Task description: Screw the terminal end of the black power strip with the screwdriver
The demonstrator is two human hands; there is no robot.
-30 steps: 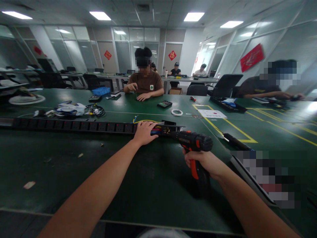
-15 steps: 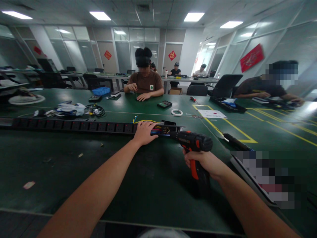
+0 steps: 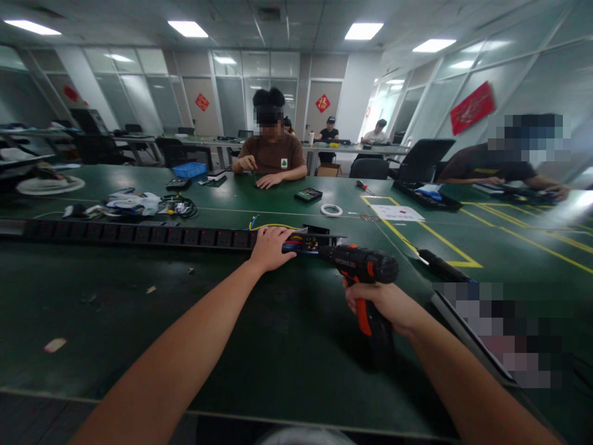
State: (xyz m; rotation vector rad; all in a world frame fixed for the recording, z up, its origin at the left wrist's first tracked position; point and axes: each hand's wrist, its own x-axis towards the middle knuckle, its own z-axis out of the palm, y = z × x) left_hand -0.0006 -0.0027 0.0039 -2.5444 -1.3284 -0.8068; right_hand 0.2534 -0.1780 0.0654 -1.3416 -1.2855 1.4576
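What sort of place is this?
Probably an electrical assembly workroom: a drill in the right hand, a socket strip with exposed wires, and a co-worker across the green table.

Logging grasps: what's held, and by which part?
Right hand: power drill, by its handle. Left hand lies over the power strip; grip unclear.

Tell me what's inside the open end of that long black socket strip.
Red and blue wires and small gold-coloured parts show inside the strip. Your bare left hand covers it just leftward, hiding what's beneath.
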